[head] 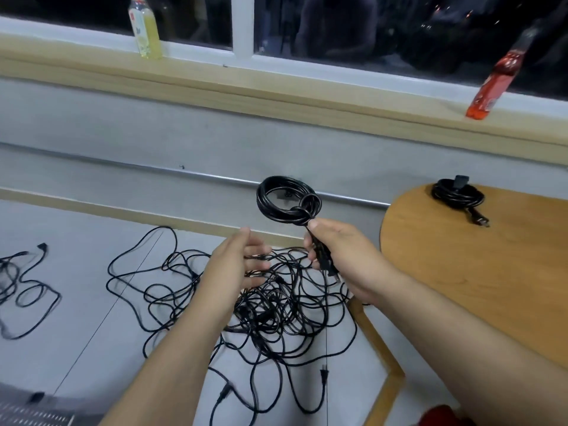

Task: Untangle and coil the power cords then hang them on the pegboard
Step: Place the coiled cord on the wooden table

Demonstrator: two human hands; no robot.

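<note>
Black power cords: two coiled, the rest loose.
One coil (284,199), wrapped at its base, is held upright in the right hand (341,253), plug end poking out below the fist. A second coil (456,195) lies flat on the table (491,287). A tangle (276,309) sprawls on the floor (92,327); another loose cord (21,290) lies well left.

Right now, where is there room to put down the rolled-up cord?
The wooden table is bare in front of the coiled cord lying on it. The floor is free between the tangle and the loose cord at far left. The tangle itself is crowded.
</note>
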